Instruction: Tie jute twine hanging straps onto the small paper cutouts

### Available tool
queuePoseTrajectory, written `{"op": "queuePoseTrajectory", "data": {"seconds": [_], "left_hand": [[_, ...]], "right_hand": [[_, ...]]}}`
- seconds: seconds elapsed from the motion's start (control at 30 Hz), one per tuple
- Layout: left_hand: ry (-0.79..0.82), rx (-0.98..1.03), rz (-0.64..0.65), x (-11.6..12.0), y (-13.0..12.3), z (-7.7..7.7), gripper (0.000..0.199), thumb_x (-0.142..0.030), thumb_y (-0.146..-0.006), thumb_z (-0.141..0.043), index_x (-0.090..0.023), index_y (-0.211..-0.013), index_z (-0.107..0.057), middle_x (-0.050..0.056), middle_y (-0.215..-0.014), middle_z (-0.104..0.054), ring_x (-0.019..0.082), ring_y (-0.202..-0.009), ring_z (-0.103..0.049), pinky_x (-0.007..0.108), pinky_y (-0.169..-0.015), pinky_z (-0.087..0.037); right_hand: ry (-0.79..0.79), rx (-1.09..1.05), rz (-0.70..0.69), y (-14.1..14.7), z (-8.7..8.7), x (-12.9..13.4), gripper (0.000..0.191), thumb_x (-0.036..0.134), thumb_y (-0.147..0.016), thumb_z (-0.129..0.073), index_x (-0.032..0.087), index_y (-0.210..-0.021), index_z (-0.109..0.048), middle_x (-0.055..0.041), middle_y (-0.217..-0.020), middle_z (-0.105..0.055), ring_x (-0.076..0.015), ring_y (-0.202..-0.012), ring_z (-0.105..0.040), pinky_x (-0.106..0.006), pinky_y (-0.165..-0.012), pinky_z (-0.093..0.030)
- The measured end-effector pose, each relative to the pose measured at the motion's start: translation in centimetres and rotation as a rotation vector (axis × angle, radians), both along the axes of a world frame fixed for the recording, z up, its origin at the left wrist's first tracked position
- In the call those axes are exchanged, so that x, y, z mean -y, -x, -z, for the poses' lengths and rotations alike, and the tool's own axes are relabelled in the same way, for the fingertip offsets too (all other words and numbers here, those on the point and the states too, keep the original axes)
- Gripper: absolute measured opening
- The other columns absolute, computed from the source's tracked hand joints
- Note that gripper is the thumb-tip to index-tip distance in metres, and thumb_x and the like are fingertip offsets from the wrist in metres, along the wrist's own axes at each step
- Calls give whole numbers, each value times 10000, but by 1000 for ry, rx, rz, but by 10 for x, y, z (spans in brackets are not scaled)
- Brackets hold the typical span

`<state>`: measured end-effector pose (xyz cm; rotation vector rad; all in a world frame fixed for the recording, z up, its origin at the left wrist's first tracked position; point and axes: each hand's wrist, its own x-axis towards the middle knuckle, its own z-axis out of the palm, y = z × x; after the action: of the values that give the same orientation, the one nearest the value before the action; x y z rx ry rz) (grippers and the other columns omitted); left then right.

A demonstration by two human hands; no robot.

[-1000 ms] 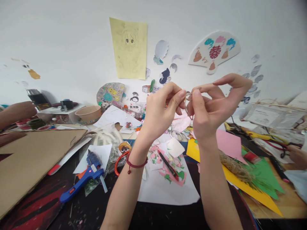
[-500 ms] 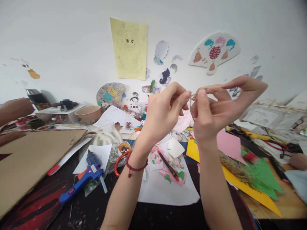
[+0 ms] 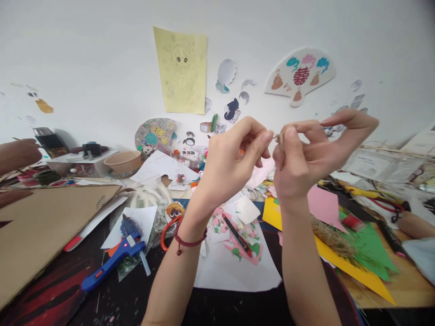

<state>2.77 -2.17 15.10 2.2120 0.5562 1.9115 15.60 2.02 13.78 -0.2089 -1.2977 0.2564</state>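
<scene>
Both of my hands are raised over the table, fingertips close together. A short piece of tan twine [image 3: 278, 137] runs between them, with a small knot or loop at my right fingertips. My left hand [image 3: 236, 156] pinches one end between thumb and forefinger. With thumb and forefinger, my right hand [image 3: 299, 154] pinches the twine too, its other fingers partly raised. Most of the twine is hidden behind the fingers. Below them lies a white sheet [image 3: 238, 276] bearing pink and green paper scraps [image 3: 243, 251] and a dark pen [image 3: 237, 235].
A blue glue gun [image 3: 113, 265], orange-handled scissors [image 3: 166, 233] and cardboard [image 3: 50, 226] lie on the left. To the right are a twine bundle [image 3: 331, 237], yellow paper [image 3: 363, 276] and green paper [image 3: 377, 253]. Other people's hands show at the left edge [image 3: 20, 156] and right edge [image 3: 416, 225].
The loop of twine between my fingers has drawn smaller and now sits mostly at my right fingertips. My hands have barely moved; the view has shifted slightly.
</scene>
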Motion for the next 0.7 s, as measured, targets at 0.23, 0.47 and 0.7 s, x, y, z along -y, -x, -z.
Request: {"op": "queuePoseTrajectory", "data": {"seconds": [0.23,0.47,0.7], "left_hand": [[0,-9,-31,-3,2,0,174,-269,-1005,-567,-198,-847,-560,-29,-704,-629,61,-579,-596,207,-566,-500],[76,91,39,-12,3,0,172,-243,-1008,-548,-184,-850,-580,-15,-716,-630,68,-612,-596,202,-575,-520],[109,50,-132,-12,2,0,149,-331,-1006,-561,-201,-1047,-619,38,-1009,-728,113,-889,-693,231,-731,-545]], "right_hand": [[-68,-86,56,16,0,0,256,229,-913,-658,303,-1012,-434,26,-839,-462,-118,-693,-620,-221,-476,-489],[-185,-110,151,12,0,-5,199,229,-909,-676,275,-975,-493,-6,-1032,-455,-101,-747,-598,-270,-574,-552],[-207,-55,233,7,-1,-13,174,308,-930,-649,262,-1008,-501,3,-999,-487,-76,-641,-581,-277,-556,-549]]}}
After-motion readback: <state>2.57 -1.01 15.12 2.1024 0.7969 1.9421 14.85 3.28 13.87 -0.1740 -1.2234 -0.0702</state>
